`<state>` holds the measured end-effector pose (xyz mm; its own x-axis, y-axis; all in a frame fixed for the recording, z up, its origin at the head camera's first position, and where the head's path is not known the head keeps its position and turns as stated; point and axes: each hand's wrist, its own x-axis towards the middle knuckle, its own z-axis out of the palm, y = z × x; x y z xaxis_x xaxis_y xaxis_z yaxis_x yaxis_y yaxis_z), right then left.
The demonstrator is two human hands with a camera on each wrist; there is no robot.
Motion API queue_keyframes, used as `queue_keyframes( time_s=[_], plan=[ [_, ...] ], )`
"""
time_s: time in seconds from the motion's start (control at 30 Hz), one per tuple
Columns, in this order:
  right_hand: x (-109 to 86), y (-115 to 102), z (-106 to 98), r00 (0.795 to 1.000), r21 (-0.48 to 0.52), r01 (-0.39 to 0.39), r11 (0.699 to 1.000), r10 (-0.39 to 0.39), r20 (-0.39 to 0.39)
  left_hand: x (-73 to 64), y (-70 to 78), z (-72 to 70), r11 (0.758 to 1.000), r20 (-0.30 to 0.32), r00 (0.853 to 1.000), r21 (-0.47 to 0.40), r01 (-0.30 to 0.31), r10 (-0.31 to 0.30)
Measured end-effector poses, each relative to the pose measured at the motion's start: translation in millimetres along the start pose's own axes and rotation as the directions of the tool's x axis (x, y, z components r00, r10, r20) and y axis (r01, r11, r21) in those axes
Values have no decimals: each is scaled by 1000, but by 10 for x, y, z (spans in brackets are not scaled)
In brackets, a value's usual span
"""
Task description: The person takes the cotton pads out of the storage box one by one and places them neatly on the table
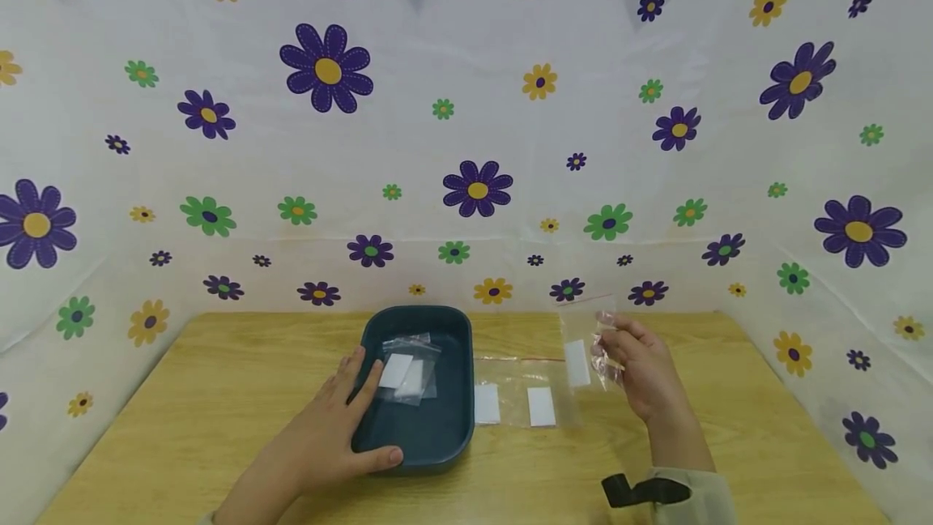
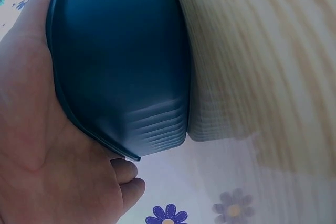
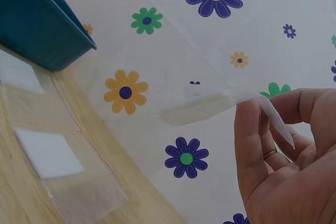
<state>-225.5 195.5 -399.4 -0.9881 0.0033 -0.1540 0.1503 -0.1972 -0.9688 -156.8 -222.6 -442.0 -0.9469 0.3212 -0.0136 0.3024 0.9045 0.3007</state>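
My left hand (image 1: pixel 324 428) rests along the left side of a dark blue plastic tray (image 1: pixel 455 436), fingers spread, with the index finger over the rim and the thumb at its near end. Inside the tray lie clear zip bags (image 1: pixel 428 353) with white cards, overlapping. Raised off the table, a clear zip bag (image 1: pixel 589 322) with a white card in its lower left is pinched between the thumb and fingers of my right hand (image 1: pixel 645 367). In the right wrist view this bag (image 3: pixel 194 109) appears nearly edge-on.
On the wooden table (image 1: pixel 255 379), right beside the tray, lie two more clear zip bags (image 1: pixel 513 379) side by side, each with a white card (image 1: pixel 541 407). A white flower-print cloth (image 1: pixel 408 136) hangs behind and at both sides. A black strap (image 1: pixel 645 492) is by the right sleeve.
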Motion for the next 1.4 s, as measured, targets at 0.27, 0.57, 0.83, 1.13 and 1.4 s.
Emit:
queue_keyframes(
  time_s=[0.27,0.57,0.83,1.13,1.4],
  plan=[
    [34,78,-68,999,-31,-11,999,10,-33,-11,-11,34,1000,-7,1000,-2,-6,6],
    [78,151,-141,997,-74,-38,996,34,-63,-19,3,13,1000,2,1000,-12,-2,2],
    [128,228,-208,996,-100,-59,993,52,-75,-26,20,-1,1000,8,1000,-19,2,-2],
    [152,273,-234,990,-156,-98,983,81,-113,-18,-1,15,1000,-1,1000,-8,-7,7],
    [171,314,-250,990,-208,-88,974,63,-124,-12,5,-3,1000,3,1000,-10,1,-1]
  ],
)
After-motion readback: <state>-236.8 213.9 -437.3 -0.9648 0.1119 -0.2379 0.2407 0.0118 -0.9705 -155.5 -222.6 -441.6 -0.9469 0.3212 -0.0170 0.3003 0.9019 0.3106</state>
